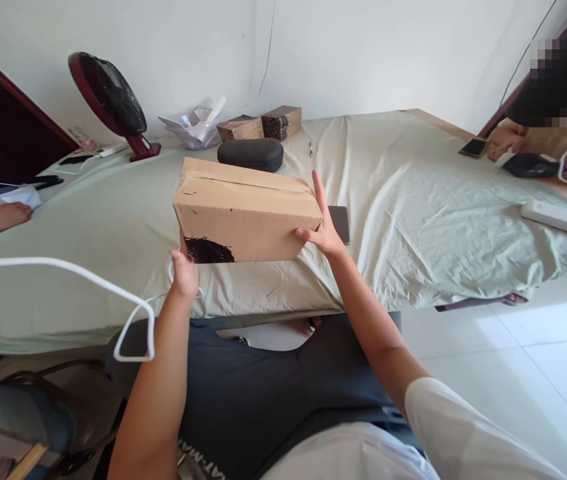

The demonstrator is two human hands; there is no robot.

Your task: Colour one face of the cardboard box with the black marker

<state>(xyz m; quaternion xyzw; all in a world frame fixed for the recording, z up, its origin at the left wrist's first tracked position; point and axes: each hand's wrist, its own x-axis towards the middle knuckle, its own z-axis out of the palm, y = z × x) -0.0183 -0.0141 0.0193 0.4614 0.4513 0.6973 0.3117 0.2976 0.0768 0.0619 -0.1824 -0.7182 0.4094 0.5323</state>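
Note:
Between my two hands is a brown cardboard box, tilted above the cloth-covered table. Its near side carries a black scribbled patch at the lower left, and a seam runs along the top. My left hand grips the lower left corner, thumb in sight and the other fingers hidden behind the box. At the right end, my right hand holds the box with its thumb on the near face and a finger stretched up along the end. A dark flat phone-like object lies just behind my right hand.
A black case, two small patterned boxes, a plastic bag and a fan stand at the back. People sit left and right; one hand rests at left. A white cable crosses left.

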